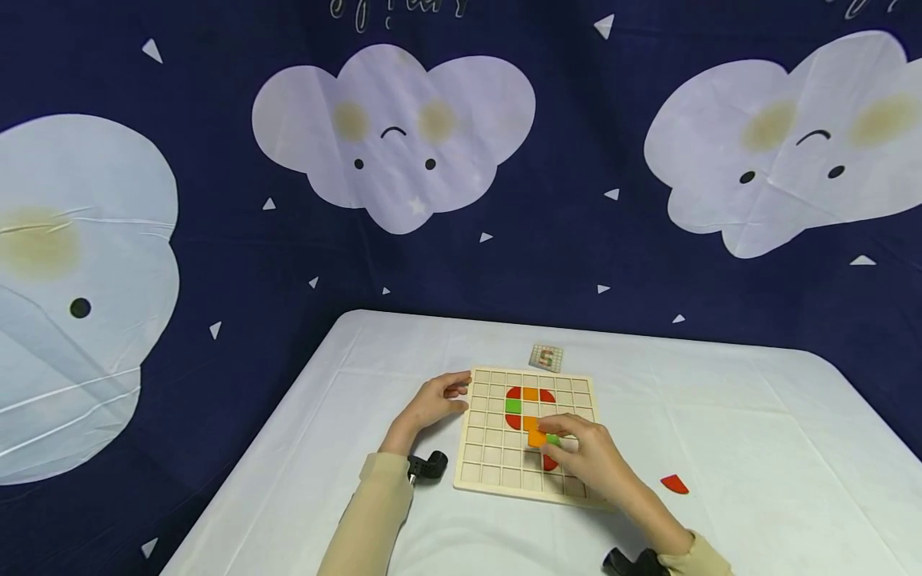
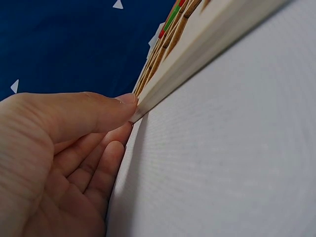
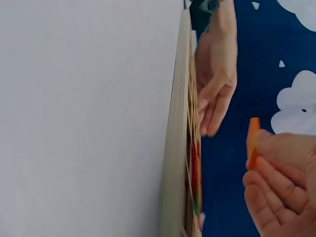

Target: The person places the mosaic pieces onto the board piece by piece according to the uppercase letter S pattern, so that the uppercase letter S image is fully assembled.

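A pale wooden grid board lies on the table. Coloured tiles sit in its cells: red quarter-round ones, a green square and an orange square among them. Between thumb and fingers, my right hand pinches an orange square tile, held above the board in the right wrist view. Its fingers partly cover another green tile and a red one. At the board's left edge is my left hand, its thumb touching the rim with fingers loosely extended.
Behind the board lies a small pattern card showing an S-like shape. A loose red quarter-round tile rests on the white tabletop, right of the board. A dark blue cloth with clouds hangs behind the table.
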